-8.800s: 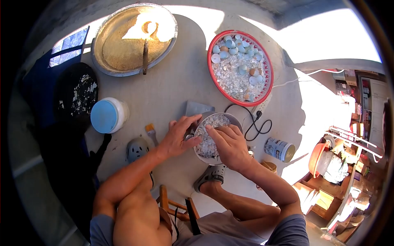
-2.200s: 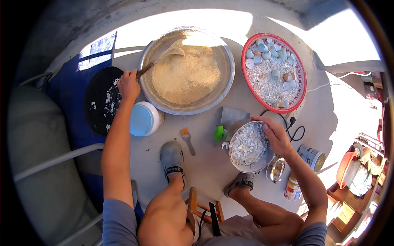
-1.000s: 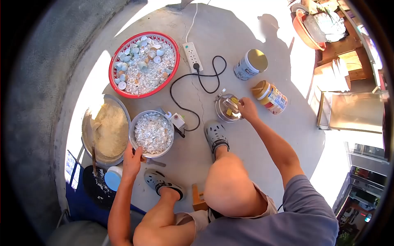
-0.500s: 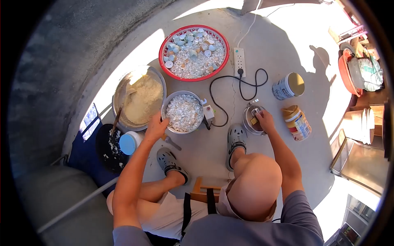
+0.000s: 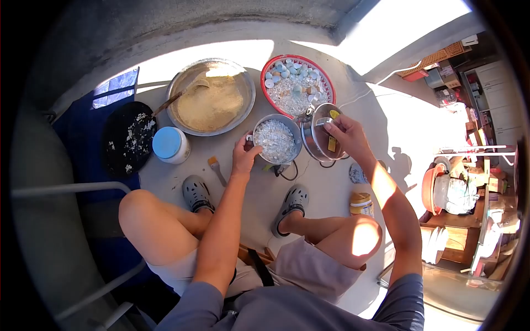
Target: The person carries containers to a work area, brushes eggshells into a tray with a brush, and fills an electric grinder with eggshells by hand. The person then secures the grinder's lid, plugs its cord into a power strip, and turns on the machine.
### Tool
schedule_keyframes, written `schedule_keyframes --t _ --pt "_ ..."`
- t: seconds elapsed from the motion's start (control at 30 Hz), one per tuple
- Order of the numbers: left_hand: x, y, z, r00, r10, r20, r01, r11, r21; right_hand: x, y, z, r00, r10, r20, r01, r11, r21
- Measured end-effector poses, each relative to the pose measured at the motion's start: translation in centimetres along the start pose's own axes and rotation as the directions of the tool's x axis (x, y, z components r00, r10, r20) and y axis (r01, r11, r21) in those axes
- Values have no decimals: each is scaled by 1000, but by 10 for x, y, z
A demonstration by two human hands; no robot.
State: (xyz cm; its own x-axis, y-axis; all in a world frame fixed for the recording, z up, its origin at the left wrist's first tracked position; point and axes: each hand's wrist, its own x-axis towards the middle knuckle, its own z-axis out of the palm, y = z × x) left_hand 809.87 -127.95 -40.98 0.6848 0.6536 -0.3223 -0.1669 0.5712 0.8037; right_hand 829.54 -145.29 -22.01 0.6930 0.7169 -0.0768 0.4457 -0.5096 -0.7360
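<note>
An electric grinder's round metal bowl (image 5: 296, 138) stands before me, filled with crushed eggshells (image 5: 274, 140). My left hand (image 5: 243, 156) is closed on the bowl's left edge, its thumb near the rim. With my right hand (image 5: 349, 135) I grip the handle of the shiny metal grinder lid (image 5: 316, 144). The lid is tilted up at the right of the bowl, leaving the shells uncovered. Whether the lid touches the bowl at the hinge side, I cannot tell.
Behind is a red basin (image 5: 333, 91) of eggshells. At left are a metal basin (image 5: 249, 102) of pale powder with a wooden-handled ladle, a blue-lidded jar (image 5: 168, 144) and a black pan (image 5: 118, 124). A brush (image 5: 217, 170) lies near my left shoe; a yellow-labelled jar (image 5: 361, 204) stands right.
My right hand has raised the lid from its low position at the right and brought it beside the bowl, more upright. My left hand stays at the bowl's edge. The view has turned.
</note>
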Motion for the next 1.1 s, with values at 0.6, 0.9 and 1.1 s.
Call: schedule_keyframes --t 0.6,0.9,1.1 --pt "-15 7 -12 933 62 353 23 973 -231 29 -10 95 936 -235 260 298 925 -235" --pt "-12 -4 -16 932 26 361 54 976 -211 34 -20 106 940 -200 275 273 927 -258" --pt "-7 5 -27 905 -21 424 114 974 -195 38 -8 112 939 -238 249 306 907 -289"
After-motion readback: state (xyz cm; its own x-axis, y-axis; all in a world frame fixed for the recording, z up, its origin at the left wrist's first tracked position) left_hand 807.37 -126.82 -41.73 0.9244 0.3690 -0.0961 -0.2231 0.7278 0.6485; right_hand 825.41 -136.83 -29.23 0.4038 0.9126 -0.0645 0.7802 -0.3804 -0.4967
